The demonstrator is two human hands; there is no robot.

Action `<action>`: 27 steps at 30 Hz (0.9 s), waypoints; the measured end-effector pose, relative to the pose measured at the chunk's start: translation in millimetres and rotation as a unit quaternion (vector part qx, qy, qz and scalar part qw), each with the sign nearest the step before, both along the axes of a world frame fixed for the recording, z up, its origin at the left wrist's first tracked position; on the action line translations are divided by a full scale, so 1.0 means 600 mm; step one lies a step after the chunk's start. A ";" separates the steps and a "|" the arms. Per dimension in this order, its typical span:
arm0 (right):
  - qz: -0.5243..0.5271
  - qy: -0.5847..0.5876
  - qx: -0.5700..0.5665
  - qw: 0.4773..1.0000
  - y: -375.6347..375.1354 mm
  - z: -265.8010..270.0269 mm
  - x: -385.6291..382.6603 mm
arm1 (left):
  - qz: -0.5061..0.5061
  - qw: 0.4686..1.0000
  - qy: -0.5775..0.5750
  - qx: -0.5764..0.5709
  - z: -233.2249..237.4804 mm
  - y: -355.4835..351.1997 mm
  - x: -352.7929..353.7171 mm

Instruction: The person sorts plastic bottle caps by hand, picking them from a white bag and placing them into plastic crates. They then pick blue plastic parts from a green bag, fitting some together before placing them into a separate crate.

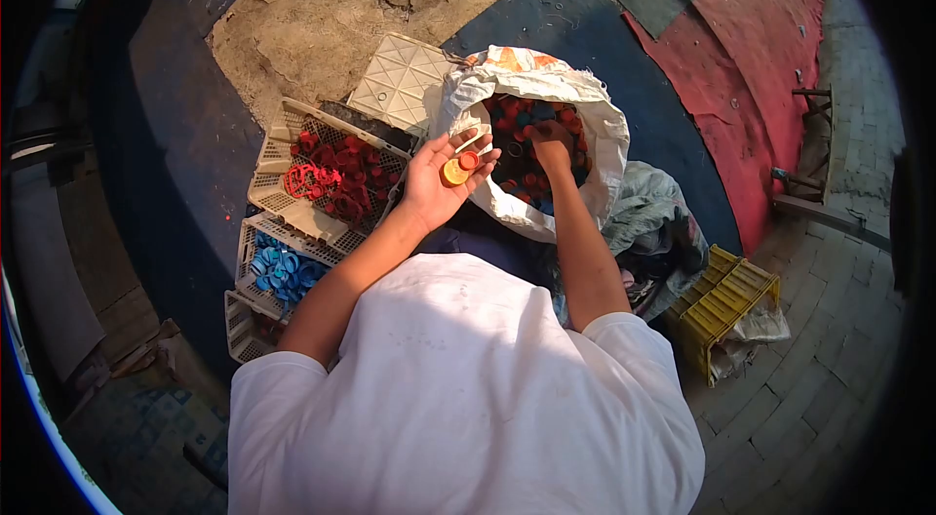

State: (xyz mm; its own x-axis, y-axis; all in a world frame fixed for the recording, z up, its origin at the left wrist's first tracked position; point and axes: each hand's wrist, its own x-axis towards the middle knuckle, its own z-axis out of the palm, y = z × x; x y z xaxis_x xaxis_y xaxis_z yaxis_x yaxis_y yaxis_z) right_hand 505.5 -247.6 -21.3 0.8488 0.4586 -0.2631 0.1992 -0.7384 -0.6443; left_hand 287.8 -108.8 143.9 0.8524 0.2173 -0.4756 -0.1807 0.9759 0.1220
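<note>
My left hand (435, 187) is held palm up beside the sack's mouth, fingers stretched out. On it rest a yellow bottle cap (453, 173) and a red bottle cap (469, 160). Inside the open white woven sack (609, 130), my right hand (552, 144) reaches down among red, orange and blue caps (534, 110). Its fingers are curled, with red at the fingertips; exactly what they grip is hard to make out.
At my left stand crates of sorted pieces: red rings and caps (341, 174), and blue caps (281, 271) below. A pale crate (398, 81) lies behind them. To my right are a greyish crumpled sack (648, 198) and a yellow crate (721, 300).
</note>
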 end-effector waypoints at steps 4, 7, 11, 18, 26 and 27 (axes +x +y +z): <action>0.049 0.117 0.077 0.989 0.000 0.023 -0.010 | -0.004 1.000 0.008 -0.002 0.001 -0.002 0.003; 0.093 0.058 -0.018 0.994 0.008 0.032 -0.022 | -0.015 1.000 0.013 0.001 0.004 -0.004 0.007; 0.109 0.055 -0.041 0.992 0.012 0.050 -0.031 | -0.021 1.000 0.014 0.006 0.005 -0.004 0.009; 0.069 -0.003 0.082 0.994 -0.006 0.009 -0.039 | -0.027 0.999 0.013 0.012 -0.003 0.003 0.016; -0.142 0.214 0.348 0.901 -0.053 0.084 -0.061 | -0.052 0.998 0.015 0.013 0.011 0.002 0.050; -0.159 0.227 0.372 0.886 -0.054 0.117 -0.067 | -0.057 0.998 0.011 0.013 0.006 0.003 0.054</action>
State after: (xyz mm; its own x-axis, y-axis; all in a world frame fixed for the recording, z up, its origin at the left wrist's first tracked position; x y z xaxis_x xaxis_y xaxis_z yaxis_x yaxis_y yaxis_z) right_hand 465.1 -280.2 49.1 0.8503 0.4050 -0.3361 -0.3473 -0.0481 -0.9365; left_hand 320.1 -106.8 147.6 0.8617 0.1327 -0.4898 -0.0664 0.9864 0.1503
